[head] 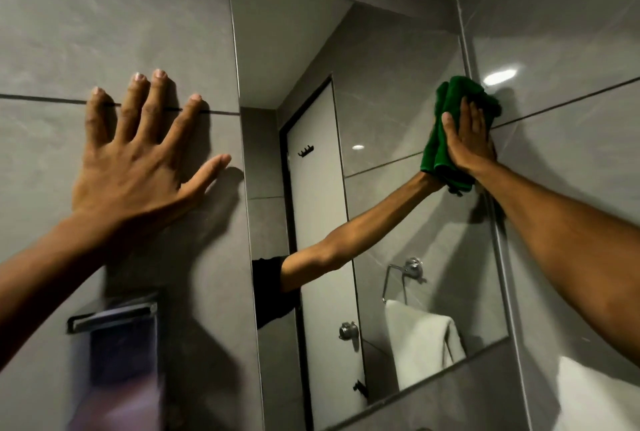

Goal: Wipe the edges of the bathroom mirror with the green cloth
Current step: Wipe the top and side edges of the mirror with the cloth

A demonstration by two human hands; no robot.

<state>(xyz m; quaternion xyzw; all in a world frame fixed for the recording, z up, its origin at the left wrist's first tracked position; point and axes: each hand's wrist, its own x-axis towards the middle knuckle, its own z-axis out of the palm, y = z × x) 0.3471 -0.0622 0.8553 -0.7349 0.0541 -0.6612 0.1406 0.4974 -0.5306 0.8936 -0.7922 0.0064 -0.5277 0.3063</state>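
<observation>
The frameless bathroom mirror [398,91] hangs on the grey tiled wall, seen from below. My right hand [467,143] presses the folded green cloth [453,94] flat against the mirror's right edge, about a third of the way down. The cloth sticks out above my fingers and below my palm. My left hand [138,156] lies flat on the wall tile left of the mirror, fingers spread, holding nothing. The mirror reflects my right arm and the cloth.
A dark wall-mounted holder [114,318] with something blurred in it sits below my left arm. A white towel [588,392] hangs at the lower right. The mirror reflects a door, a towel ring and a white towel.
</observation>
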